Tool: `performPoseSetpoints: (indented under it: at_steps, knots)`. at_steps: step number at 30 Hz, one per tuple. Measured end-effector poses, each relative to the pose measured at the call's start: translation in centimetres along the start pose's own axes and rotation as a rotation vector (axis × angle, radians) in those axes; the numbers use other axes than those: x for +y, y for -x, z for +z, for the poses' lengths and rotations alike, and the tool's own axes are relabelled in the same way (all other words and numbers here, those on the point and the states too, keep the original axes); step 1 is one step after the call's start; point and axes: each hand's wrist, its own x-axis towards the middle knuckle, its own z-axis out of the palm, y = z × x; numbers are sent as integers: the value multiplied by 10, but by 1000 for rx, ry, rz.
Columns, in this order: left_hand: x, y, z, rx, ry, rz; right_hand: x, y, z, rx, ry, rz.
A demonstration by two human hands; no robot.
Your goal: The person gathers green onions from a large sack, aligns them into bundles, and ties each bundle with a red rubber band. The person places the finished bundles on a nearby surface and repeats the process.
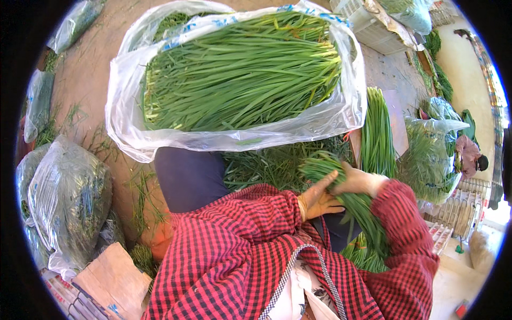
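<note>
Two hands meet just in front of a red-and-black checked jacket (213,240). The right hand (358,180) is curled round a bundle of long green leaves (368,213) above the right thigh; the left hand (320,200), thumb and fingers spread, is at the bundle's left side. Beyond lie loose leaves (261,170), with another bunch (377,133) to the right. Farther off, an open plastic bag (197,140) packed with greens bears blue printing (340,20), too small to read. Past it stands a pale crate (368,26).
</note>
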Motion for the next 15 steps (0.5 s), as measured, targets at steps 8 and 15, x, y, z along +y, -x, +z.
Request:
performPoseSetpoints:
  at_steps: [8, 15]
  knots:
    - [43, -3, -61, 281, 258, 139, -101, -99, -2, -223, 473, 76]
    - [28, -15, -56, 366, 133, 298, -62, -12, 64, 469, 290, -197]
